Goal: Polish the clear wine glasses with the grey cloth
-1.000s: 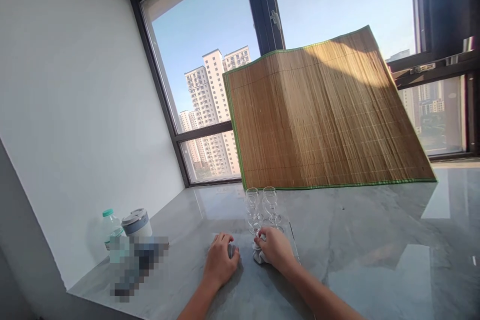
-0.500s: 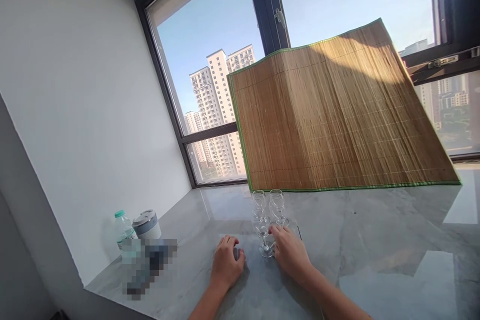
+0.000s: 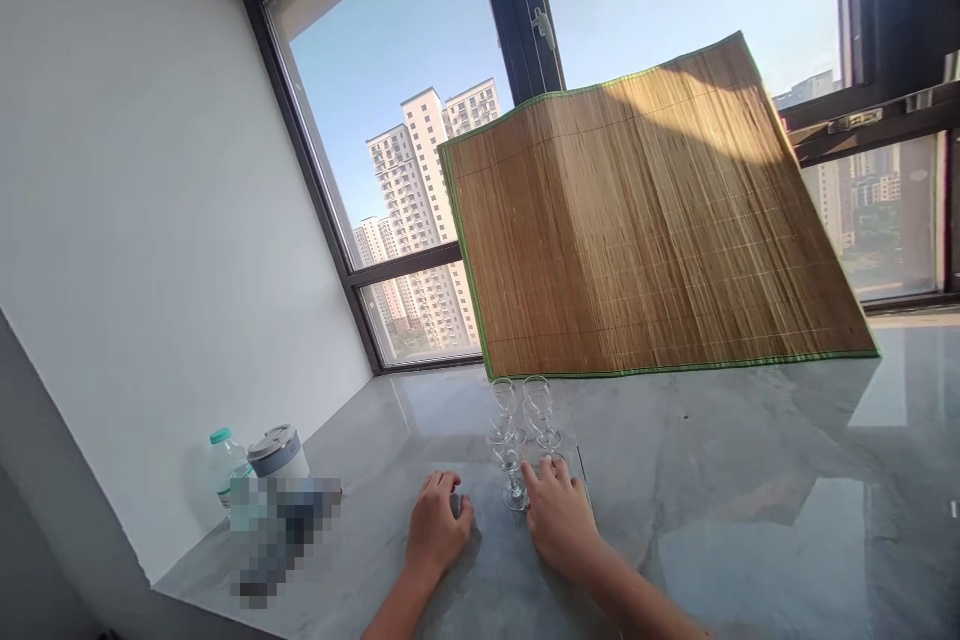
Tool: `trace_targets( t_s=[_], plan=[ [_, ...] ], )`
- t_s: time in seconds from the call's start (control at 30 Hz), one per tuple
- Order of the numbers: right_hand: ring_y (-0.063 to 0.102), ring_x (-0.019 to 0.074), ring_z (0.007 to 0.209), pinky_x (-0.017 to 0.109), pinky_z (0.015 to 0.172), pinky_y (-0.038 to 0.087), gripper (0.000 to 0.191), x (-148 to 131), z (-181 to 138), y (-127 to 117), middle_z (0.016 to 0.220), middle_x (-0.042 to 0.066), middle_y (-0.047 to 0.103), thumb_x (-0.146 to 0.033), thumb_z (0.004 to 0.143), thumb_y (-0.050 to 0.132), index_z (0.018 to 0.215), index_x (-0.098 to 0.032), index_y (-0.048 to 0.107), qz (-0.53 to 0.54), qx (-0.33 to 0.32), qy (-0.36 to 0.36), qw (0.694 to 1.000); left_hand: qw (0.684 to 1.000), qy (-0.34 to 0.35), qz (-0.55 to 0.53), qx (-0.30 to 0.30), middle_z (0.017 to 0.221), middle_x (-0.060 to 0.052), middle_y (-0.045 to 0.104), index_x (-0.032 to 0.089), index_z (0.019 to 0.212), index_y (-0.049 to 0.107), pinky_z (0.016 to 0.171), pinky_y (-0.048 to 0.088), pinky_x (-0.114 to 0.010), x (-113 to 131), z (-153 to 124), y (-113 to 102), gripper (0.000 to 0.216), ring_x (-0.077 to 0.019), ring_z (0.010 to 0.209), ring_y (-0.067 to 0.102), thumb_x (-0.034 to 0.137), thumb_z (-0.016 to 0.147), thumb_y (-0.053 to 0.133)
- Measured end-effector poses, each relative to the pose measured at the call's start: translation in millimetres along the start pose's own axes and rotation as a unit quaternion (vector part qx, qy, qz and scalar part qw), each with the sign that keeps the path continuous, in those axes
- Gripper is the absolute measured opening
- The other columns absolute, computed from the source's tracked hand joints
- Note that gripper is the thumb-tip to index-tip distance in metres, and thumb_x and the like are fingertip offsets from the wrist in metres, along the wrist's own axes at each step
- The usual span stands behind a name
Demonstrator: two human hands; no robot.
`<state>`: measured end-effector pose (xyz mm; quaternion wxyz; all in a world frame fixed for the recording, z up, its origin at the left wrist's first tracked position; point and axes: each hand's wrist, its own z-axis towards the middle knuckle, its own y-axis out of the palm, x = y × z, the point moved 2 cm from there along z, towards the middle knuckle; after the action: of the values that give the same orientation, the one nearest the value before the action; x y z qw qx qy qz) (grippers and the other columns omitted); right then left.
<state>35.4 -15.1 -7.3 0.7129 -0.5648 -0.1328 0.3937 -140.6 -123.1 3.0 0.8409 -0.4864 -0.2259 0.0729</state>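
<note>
Three small clear stemmed glasses stand together on the grey marble table (image 3: 750,480): the near glass (image 3: 513,468), and behind it a back left glass (image 3: 504,398) and a back right glass (image 3: 538,408). My right hand (image 3: 556,518) lies flat on the table, fingers stretched out, fingertips at the foot of the near glass. My left hand (image 3: 437,526) rests knuckles up just left of that glass. Its fingers are curled over a small dark thing I cannot make out.
A large bamboo mat (image 3: 637,230) with green edging leans against the window behind the glasses. By the white wall at the left stand a plastic bottle (image 3: 222,458), a lidded cup (image 3: 276,450) and a blurred-out object (image 3: 281,530). The table's near left edge runs below them.
A second ago my right hand was bunched on a grey cloth at the near glass. Now it lies flat, the cloth is out of sight, and the glass stands free. My left hand has stayed put.
</note>
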Motion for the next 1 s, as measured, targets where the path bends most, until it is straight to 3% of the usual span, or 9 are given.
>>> trace_targets(
  t_s=[0.17, 0.3, 0.4, 0.53, 0.63, 0.73, 0.8, 1.0],
  plan=[
    [0.056, 0.031, 0.112, 0.037, 0.083, 0.045, 0.062, 0, 2, -5, 0.117, 0.013, 0.066, -0.005, 0.076, 0.054, 0.135, -0.022, 0.054, 0.037, -0.022, -0.004, 0.999, 1.0, 0.0, 0.001, -0.001, 0.095, -0.005, 0.062, 0.02, 0.094, 0.061, 0.083, 0.044, -0.03, -1, 1, 0, 0.015, -0.0196, 0.095, 0.059, 0.022, 0.086, 0.048],
    [0.063, 0.0276, 0.096, 0.031, 0.073, 0.045, 0.08, 2, 6, -21, 0.101, 0.013, 0.07, -0.003, 0.073, 0.051, 0.15, -0.015, 0.032, 0.117, -0.01, 0.003, 0.993, 1.0, 0.001, 0.0, -0.002, 0.095, -0.005, 0.063, 0.02, 0.093, 0.061, 0.084, 0.044, -0.031, 0, 1, -1, 0.015, -0.0205, 0.094, 0.06, 0.022, 0.085, 0.048],
    [0.063, 0.0259, 0.089, 0.031, 0.071, 0.045, 0.086, 0, 3, -45, 0.094, 0.011, 0.069, -0.008, 0.073, 0.051, 0.153, -0.014, 0.02, 0.201, 0.091, -0.04, 0.975, 1.0, 0.007, -0.005, 0.0, 0.094, -0.006, 0.063, 0.02, 0.091, 0.061, 0.085, 0.045, -0.033, 2, 1, -2, 0.015, -0.0217, 0.094, 0.06, 0.021, 0.085, 0.047],
    [0.063, 0.0251, 0.088, 0.034, 0.072, 0.048, 0.095, -6, -14, -76, 0.102, 0.009, 0.066, -0.011, 0.069, 0.051, 0.154, -0.019, 0.01, 0.263, 0.283, -0.193, 0.902, 1.0, 0.022, -0.014, 0.006, 0.095, -0.006, 0.064, 0.022, 0.093, 0.062, 0.085, 0.046, -0.034, 0, 2, -1, 0.015, -0.0222, 0.093, 0.061, 0.022, 0.085, 0.049],
    [0.06, 0.0229, 0.076, 0.032, 0.063, 0.046, 0.097, -10, -25, -89, 0.095, 0.006, 0.066, -0.012, 0.068, 0.052, 0.154, -0.023, 0.009, 0.251, 0.361, -0.28, 0.853, 0.999, 0.034, -0.015, 0.01, 0.095, -0.006, 0.065, 0.022, 0.095, 0.062, 0.086, 0.046, -0.034, -3, 2, 1, 0.016, -0.0215, 0.093, 0.061, 0.022, 0.084, 0.049],
    [0.054, 0.0209, 0.067, 0.03, 0.056, 0.043, 0.097, -11, -29, -94, 0.088, 0.004, 0.066, -0.012, 0.069, 0.051, 0.154, -0.024, 0.007, 0.224, 0.402, -0.327, 0.825, 0.999, 0.035, -0.015, 0.007, 0.096, -0.005, 0.065, 0.022, 0.095, 0.062, 0.087, 0.046, -0.034, -3, 2, 3, 0.016, -0.0212, 0.095, 0.061, 0.023, 0.085, 0.05],
    [0.054, 0.0207, 0.066, 0.03, 0.056, 0.043, 0.097, -9, -28, -95, 0.087, 0.004, 0.066, -0.013, 0.07, 0.05, 0.154, -0.023, 0.005, 0.216, 0.404, -0.32, 0.829, 0.999, 0.031, -0.012, 0.005, 0.097, -0.005, 0.065, 0.022, 0.096, 0.062, 0.087, 0.046, -0.034, -1, 2, 2, 0.016, -0.0214, 0.096, 0.061, 0.023, 0.086, 0.05],
    [0.063, 0.0214, 0.079, 0.03, 0.068, 0.049, 0.091, 9, -13, -80, 0.094, 0.006, 0.068, -0.012, 0.069, 0.051, 0.152, -0.019, 0.014, 0.245, 0.33, -0.201, 0.889, 0.999, 0.039, -0.001, 0.013, 0.095, -0.006, 0.064, 0.021, 0.093, 0.062, 0.086, 0.046, -0.034, 3, 1, -2, 0.015, -0.0213, 0.094, 0.06, 0.021, 0.083, 0.052]
  ],
)
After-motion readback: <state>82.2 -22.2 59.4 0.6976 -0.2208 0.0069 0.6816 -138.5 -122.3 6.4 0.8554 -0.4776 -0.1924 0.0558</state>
